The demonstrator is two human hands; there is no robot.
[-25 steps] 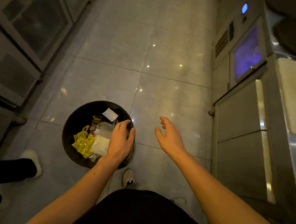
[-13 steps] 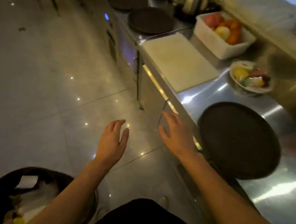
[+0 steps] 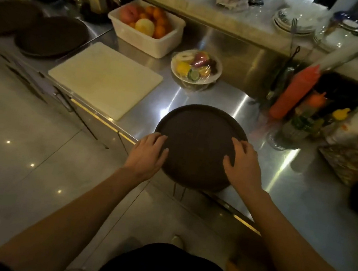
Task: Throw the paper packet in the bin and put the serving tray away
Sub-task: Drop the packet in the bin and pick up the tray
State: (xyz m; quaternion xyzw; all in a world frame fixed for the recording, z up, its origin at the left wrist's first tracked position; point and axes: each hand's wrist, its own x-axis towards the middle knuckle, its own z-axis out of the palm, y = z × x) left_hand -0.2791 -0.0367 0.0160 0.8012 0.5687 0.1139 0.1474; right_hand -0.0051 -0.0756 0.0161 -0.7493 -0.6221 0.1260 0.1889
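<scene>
Both hands, left [image 3: 146, 153] and right [image 3: 243, 164], rest spread on the tray [image 3: 197, 144], grip not yet closed. Curl fingers under the overhanging rim before lifting level.

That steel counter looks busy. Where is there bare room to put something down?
Bare steel counter lies between the fruit bowl and the round tray, and to the right of the right hand. The far-right corner is crowded with sauce bottles.
</scene>
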